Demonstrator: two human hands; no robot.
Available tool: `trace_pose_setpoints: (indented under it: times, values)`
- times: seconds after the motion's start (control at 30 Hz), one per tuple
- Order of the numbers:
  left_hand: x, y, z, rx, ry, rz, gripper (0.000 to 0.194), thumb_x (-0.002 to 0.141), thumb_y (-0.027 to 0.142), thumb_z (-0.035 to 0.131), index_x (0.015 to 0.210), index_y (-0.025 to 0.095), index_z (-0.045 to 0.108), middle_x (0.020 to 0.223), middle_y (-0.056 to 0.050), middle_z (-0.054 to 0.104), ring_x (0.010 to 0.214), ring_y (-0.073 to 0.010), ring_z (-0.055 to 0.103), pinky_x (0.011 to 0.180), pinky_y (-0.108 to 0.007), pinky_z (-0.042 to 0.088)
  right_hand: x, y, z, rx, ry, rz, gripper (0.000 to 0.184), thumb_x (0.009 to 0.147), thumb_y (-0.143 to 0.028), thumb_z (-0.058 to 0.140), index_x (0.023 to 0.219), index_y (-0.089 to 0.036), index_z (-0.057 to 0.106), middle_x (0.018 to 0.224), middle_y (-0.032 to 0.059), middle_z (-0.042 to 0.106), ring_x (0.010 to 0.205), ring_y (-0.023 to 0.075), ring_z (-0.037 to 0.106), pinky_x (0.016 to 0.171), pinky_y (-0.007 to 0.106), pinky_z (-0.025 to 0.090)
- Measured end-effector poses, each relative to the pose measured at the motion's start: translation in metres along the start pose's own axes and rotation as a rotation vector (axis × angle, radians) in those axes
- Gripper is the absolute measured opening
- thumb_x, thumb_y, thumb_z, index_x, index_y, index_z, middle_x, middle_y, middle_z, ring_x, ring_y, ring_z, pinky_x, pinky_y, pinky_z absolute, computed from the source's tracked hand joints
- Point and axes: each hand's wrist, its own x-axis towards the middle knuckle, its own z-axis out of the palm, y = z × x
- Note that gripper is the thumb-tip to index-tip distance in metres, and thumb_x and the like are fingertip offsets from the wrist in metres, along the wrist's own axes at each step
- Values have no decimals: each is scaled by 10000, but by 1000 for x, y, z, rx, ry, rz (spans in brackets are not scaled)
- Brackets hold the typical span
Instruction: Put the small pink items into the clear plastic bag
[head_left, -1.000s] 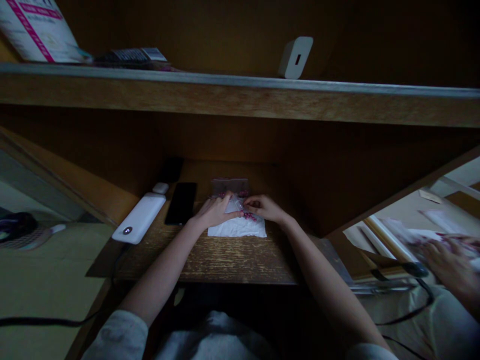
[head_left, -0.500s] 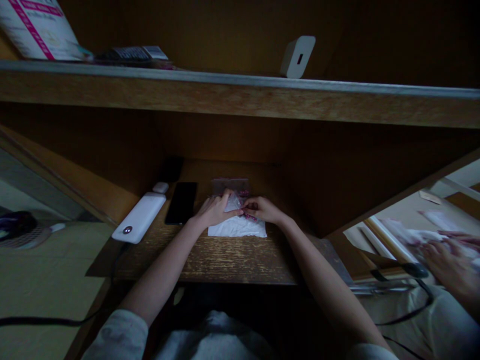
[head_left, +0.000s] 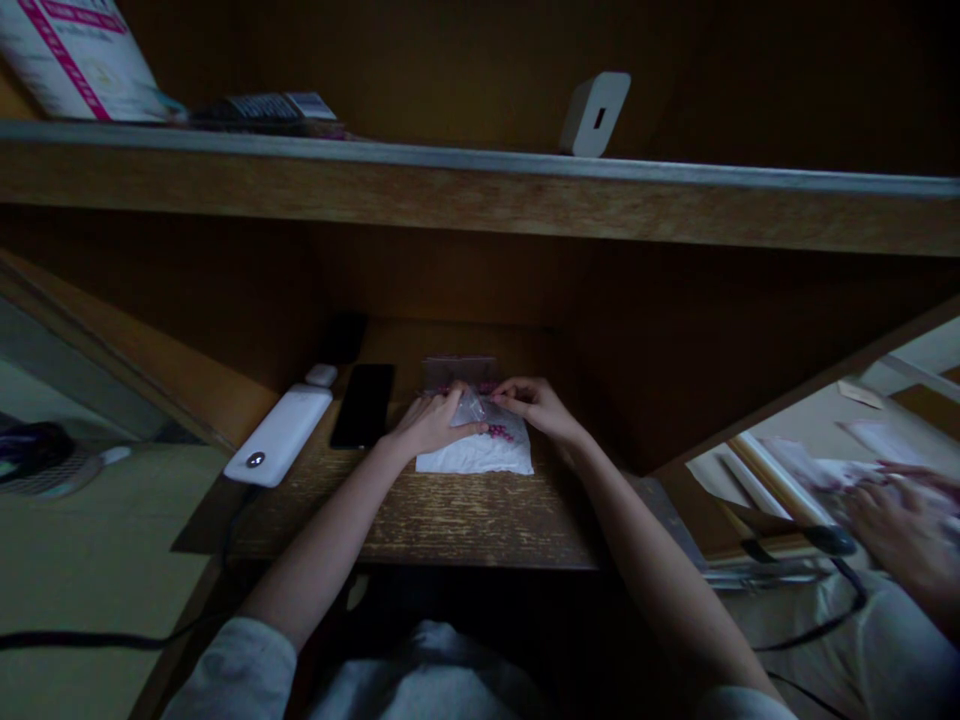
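Observation:
My left hand (head_left: 431,422) and my right hand (head_left: 538,406) meet over a white tissue (head_left: 474,455) on a dark wooden desk (head_left: 442,515). Between their fingertips they pinch a small clear plastic bag (head_left: 480,412) with tiny red beads (head_left: 498,432) in it. The left fingers are curled on the bag's left side. On its upper right edge the right fingers are pinched. Behind the bag lies a flat clear packet (head_left: 459,373) with more red bits.
A white power bank (head_left: 279,436), a small white object (head_left: 321,375) and a black phone (head_left: 364,404) lie left of the tissue. The shelf (head_left: 480,190) above holds a white box (head_left: 594,113) and a booklet (head_left: 75,60). Another person's hand (head_left: 896,525) works at right.
My right hand has moved up and slightly right along the bag's top edge, uncovering the red beads. My left hand has barely moved.

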Motion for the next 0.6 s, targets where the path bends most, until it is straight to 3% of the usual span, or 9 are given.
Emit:
trace_pose_setpoints:
  times: [0.3, 0.47, 0.6]
  values:
    - [1, -2, 4, 8, -3, 16, 650, 795, 678, 343, 1167, 147, 397, 961, -142, 656, 868, -286, 638, 683, -348, 463, 0, -2, 16, 88, -62, -12, 272, 737, -415, 632, 806, -153, 655, 732, 26, 637, 627, 121, 548, 598, 241, 425]
    - [0, 0, 1, 17, 10, 3, 692, 784, 696, 340, 1197, 142, 371, 961, -146, 653, 873, -293, 637, 681, -348, 464, -1, -1, 1, 10, -34, 18, 270, 747, -412, 615, 836, -161, 656, 818, 51, 656, 732, 156, 583, 670, 269, 448]
    - [-1, 2, -1, 22, 4, -4, 694, 784, 699, 330, 1204, 148, 365, 976, -151, 646, 857, -298, 639, 671, -355, 463, -2, 8, -16, -90, -201, 51, 255, 760, -384, 600, 874, -165, 661, 903, 60, 662, 839, 175, 592, 762, 294, 447]
